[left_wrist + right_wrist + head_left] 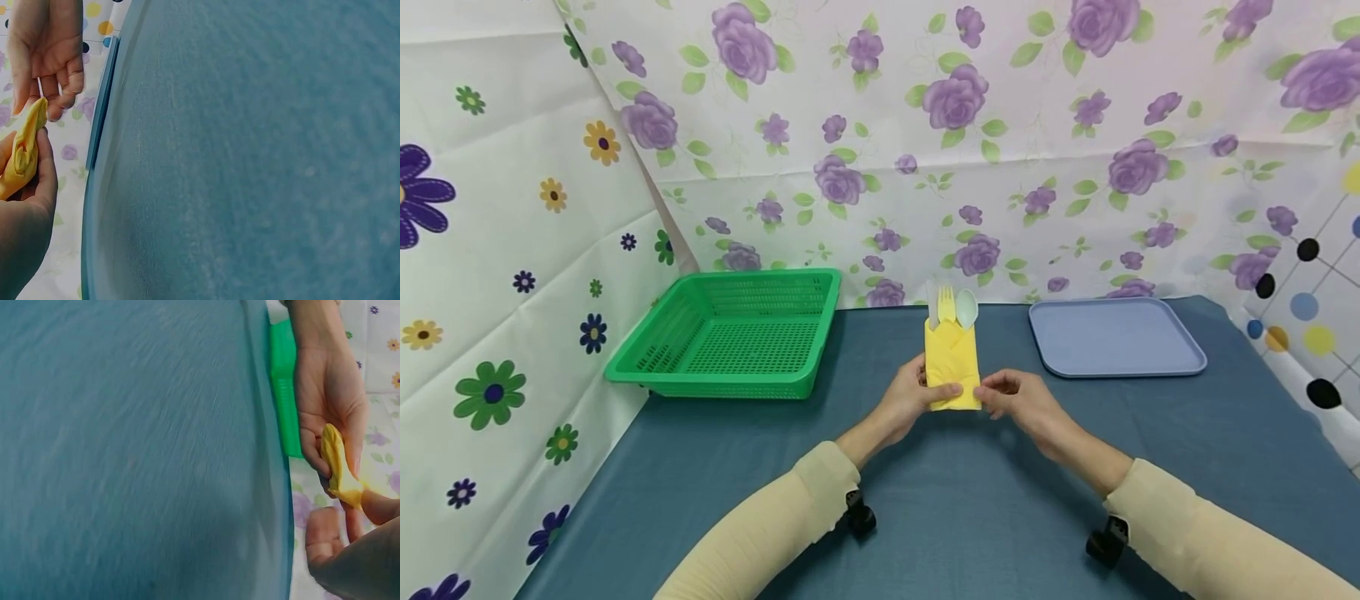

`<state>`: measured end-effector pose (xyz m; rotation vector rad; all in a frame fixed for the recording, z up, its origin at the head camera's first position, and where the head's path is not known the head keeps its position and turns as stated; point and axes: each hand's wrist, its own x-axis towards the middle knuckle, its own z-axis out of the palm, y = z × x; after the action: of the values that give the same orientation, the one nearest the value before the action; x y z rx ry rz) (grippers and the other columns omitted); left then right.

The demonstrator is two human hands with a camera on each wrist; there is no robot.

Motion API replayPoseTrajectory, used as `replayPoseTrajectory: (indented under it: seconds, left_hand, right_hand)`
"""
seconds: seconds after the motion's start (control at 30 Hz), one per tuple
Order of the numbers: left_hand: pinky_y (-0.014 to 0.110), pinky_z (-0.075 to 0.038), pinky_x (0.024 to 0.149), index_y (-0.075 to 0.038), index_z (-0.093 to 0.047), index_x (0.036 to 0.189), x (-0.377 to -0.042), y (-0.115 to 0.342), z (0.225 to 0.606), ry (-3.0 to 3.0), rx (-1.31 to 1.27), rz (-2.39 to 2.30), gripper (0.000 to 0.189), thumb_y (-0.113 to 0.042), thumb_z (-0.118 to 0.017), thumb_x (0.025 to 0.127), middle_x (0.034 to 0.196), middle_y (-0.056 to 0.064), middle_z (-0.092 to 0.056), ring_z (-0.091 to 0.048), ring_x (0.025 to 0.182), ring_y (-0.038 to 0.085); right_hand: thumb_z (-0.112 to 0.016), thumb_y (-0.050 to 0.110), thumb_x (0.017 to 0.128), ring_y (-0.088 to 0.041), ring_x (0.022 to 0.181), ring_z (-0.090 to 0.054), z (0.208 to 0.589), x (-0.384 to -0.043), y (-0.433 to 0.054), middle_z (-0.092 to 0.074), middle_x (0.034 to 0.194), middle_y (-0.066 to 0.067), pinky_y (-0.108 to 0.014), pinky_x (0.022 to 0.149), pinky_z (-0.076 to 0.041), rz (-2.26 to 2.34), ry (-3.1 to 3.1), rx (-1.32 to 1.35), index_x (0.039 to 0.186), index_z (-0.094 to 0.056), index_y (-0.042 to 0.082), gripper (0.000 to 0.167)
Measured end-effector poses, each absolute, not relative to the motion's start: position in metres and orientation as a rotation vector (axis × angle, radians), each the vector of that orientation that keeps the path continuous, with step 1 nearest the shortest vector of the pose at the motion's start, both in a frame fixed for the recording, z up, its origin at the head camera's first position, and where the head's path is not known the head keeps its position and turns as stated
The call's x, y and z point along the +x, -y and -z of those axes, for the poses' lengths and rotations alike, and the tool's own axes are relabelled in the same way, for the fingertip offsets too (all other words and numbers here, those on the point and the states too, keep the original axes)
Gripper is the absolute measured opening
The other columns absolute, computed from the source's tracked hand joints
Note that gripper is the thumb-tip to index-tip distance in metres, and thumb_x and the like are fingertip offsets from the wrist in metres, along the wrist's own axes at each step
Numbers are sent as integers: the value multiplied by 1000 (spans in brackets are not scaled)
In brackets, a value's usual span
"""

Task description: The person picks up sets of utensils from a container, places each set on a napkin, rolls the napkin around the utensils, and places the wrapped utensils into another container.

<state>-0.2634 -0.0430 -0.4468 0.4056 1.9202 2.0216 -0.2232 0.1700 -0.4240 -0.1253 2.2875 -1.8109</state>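
A yellow folded napkin (951, 354) stands upright as a pouch in the head view. From its top stick a yellow fork (947, 305), a pale green spoon (967, 308) and a whitish, see-through knife (933, 304). My left hand (907, 400) grips the pouch low on its left side, thumb across the front and the other fingers behind it. At the lower right corner my right hand (1021, 407) pinches the napkin's edge between thumb and forefinger. Both wrist views show the pouch from its folded bottom end, and the cutlery is hidden there.
On the blue tablecloth (880, 517), a green plastic basket (808, 385) stands at the back left. A flat blue-grey tray (1116, 337) lies at the back right. Flower-printed sheets (880, 108) hang behind the table and on its left.
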Motion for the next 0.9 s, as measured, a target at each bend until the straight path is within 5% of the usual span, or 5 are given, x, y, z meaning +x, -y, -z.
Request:
replayPoseTrajectory:
  seconds: [0.3, 0.57, 0.9]
  left_hand:
    - [37, -61, 89, -6, -53, 143, -263, 42, 447, -1862, 419, -1985, 50, -6, -74, 98, 123, 11, -70, -72, 108, 23]
    - [40, -58, 98, -11, -41, 154, -262, 46, 443, -1750, 453, -1983, 63, 0, -70, 99, 135, 14, -65, -68, 120, 25]
    - [39, -58, 97, -9, -43, 152, -263, 49, 442, -1768, 494, -1944, 63, 5, -70, 97, 134, 15, -66, -69, 118, 25]
  right_hand:
    - [-68, 12, 103, -21, 77, -65, 431, -224, -169, -67, 84, -9, -46, 82, -59, 1983, -2235, -66, 107, -66, -8, 21]
    - [-68, 11, 103, -19, 74, -65, 431, -225, -169, -68, 85, -9, -43, 80, -60, 2034, -2237, -57, 108, -66, -10, 22]
    - [-68, 18, 104, -21, 74, -65, 428, -224, -169, -68, 84, -12, -44, 78, -61, 1993, -2241, -135, 109, -66, -9, 27]
